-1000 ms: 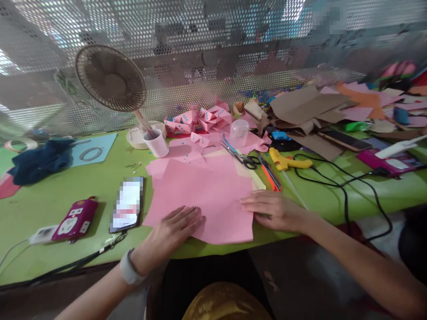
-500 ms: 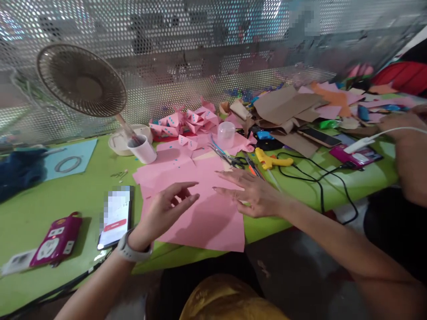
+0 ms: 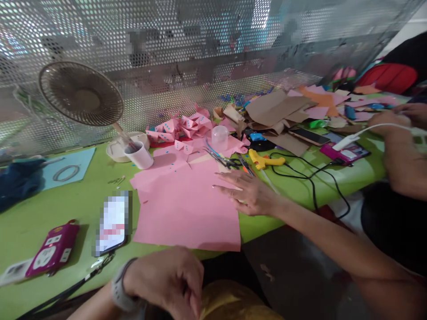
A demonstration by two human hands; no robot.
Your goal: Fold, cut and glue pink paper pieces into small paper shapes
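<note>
Have 2 hands apart: right hand (image 3: pixel 251 193) spread wide over the right edge of the pink sheet (image 3: pixel 190 204), left hand (image 3: pixel 170 275) loosely curled, off the table's (image 3: pixel 83 186) near edge. Cannot tell if gripping anything with the left. See the sheet flat on the table, phone (image 3: pixel 113 222) to its left, scissors (image 3: pixel 230 162) and glue gun (image 3: pixel 265 159) beyond the right hand.

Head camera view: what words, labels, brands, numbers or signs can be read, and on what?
No text is readable.
Left-side phone: screen pixelated, unreadable.
Left-side purple device: labels too blurred.
White block beside it: dark label, too blurred.
Right-side purple device: markings too small.
Pink sheet: no readable writing.
</note>
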